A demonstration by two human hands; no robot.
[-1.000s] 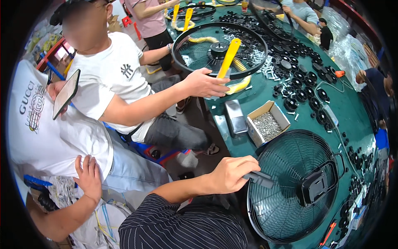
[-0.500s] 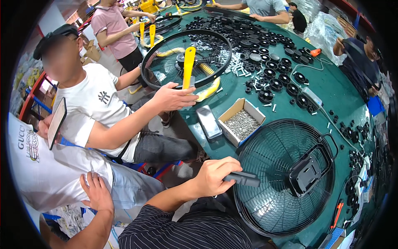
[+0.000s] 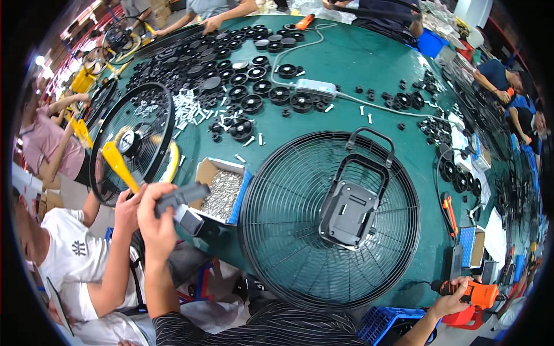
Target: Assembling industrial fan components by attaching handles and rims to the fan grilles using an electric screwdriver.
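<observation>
My left hand [image 3: 156, 226] is closed around a dark grey, block-like piece [image 3: 187, 195], whose kind I cannot make out. It is raised near a small cardboard box of metal screws [image 3: 224, 195] and above a silvery flat box [image 3: 189, 221]. At the lower right, my right hand [image 3: 453, 301] grips an orange and black power drill [image 3: 482, 294], off the table's near edge. Between my hands lies a large round black fan [image 3: 277, 230], wire grille up. A black rear housing [image 3: 348, 214] with a loop handle [image 3: 369, 134] sits on the grille.
Many black round parts [image 3: 252, 102] and white bolts [image 3: 187, 109] cover the green table [image 3: 340, 52] beyond. A co-worker in white [image 3: 75, 271] at left holds a yellow-handled tool [image 3: 119, 164] by another fan ring [image 3: 173, 121]. An orange-black cutter [image 3: 449, 214] and blue crate [image 3: 384, 323] are at right.
The view has swung rightward. My left hand, still holding the dark grey piece, has moved away from the fan toward the screw box. My right hand with the drill has come into view.
</observation>
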